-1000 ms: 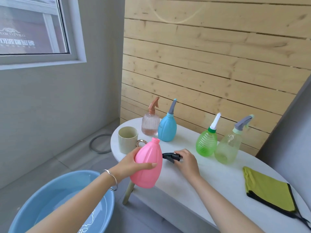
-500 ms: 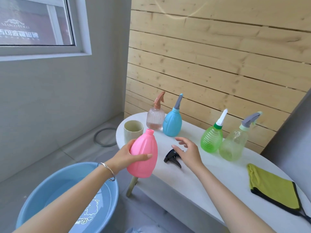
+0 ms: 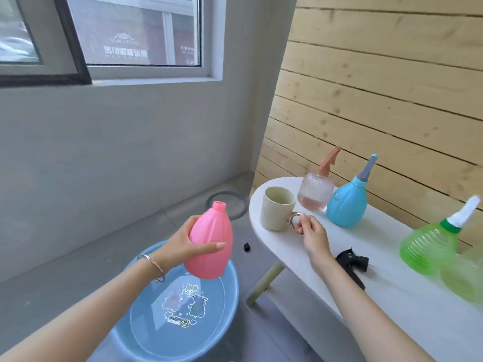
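My left hand [image 3: 180, 244] grips a pink bottle [image 3: 210, 246] with its neck uncapped, held upright in the air above a blue basin [image 3: 146, 322] on the floor. My right hand [image 3: 312, 235] pinches the gold handle of a cream mug [image 3: 277, 211] that stands at the left end of the white table [image 3: 392, 309]. The bottle's black spray head [image 3: 351, 259] lies on the table beside my right forearm.
Behind the mug stand a clear pinkish spray bottle [image 3: 316, 194] and a blue one [image 3: 346, 207]; two green spray bottles [image 3: 431, 246] are at the right. A small black piece [image 3: 247, 247] lies on the floor. A wood-slat wall backs the table.
My right hand let go of the black spray head, moved left and took the mug's handle. My left hand carried the pink bottle off the table edge to over the basin.
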### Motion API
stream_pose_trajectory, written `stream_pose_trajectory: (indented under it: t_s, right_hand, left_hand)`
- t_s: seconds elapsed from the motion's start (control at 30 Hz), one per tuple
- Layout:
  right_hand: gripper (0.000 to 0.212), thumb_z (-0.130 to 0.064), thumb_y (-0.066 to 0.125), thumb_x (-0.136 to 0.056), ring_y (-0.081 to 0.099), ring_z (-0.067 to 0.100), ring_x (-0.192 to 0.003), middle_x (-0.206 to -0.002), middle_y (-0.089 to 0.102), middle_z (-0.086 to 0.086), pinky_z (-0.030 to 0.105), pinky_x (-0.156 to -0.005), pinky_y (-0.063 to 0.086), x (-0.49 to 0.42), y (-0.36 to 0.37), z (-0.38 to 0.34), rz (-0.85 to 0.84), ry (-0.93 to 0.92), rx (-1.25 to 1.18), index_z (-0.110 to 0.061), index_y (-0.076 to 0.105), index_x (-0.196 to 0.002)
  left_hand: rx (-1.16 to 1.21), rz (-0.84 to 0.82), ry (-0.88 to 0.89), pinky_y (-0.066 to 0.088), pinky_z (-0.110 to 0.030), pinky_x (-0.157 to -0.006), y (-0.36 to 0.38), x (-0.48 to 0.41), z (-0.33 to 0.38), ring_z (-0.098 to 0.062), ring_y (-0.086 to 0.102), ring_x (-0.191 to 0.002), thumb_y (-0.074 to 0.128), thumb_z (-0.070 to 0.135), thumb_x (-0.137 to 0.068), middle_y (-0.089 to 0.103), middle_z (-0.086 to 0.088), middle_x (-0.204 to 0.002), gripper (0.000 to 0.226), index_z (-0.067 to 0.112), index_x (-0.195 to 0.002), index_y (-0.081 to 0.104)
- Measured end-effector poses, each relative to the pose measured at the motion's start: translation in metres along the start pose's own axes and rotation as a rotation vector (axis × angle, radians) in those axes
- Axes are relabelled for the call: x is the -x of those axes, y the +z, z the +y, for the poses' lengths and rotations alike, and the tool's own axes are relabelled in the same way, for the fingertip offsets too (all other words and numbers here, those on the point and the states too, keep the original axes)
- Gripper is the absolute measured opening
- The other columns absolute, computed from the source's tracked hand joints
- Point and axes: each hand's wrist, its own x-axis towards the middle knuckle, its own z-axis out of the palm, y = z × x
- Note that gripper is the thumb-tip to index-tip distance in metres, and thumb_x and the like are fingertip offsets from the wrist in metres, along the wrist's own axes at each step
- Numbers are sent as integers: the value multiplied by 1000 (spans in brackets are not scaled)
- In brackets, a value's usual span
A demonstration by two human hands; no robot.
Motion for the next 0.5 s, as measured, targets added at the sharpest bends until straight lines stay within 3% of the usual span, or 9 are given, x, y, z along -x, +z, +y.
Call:
stream_pose_trajectory:
  t_s: [0.1, 0.27, 0.4, 0.5]
  right_hand:
    - [37, -21, 42, -101, 33, 14, -65, -66, 34, 0, 23, -63, 29, 3, 21, -17, -22, -50, -123, -17, 36, -65]
    - [35, -21, 48, -98, 31, 7, -58, -61, 32, -4, 17, -57, 29, 10, 89, -35, -230, -166, -173, -10, 38, -66]
    - [38, -22, 48, -99, 32, 2, -47, -49, 32, -13, 11, -48, 29, 14, 160, -14, -370, -138, -81, -7, 40, -65]
    - [43, -30, 51, -97, 31, 5, -48, -50, 37, -8, 23, -51, 26, 7, 200, 41, -459, -82, 181, -10, 44, -60]
  left_hand:
    - [-7, 57, -24, 52, -20, -67, -28, 0, -21, -6, 67, -90, 84, 56, -39, 67, 6, -108, 89, 34, -118, 52]
    - [9, 173, -72, 52, -17, -63, -70, -5, -66, -3, 67, -84, 83, 54, -39, 67, 5, -105, 83, 33, -113, 54]
    - [15, 259, -121, 51, -14, -59, -94, -14, -106, 2, 66, -81, 81, 58, -39, 66, 8, -104, 83, 36, -114, 52]
    - [27, 296, -157, 50, -13, -59, -104, -21, -138, 3, 65, -81, 81, 58, -38, 66, 9, -104, 83, 37, -113, 53]
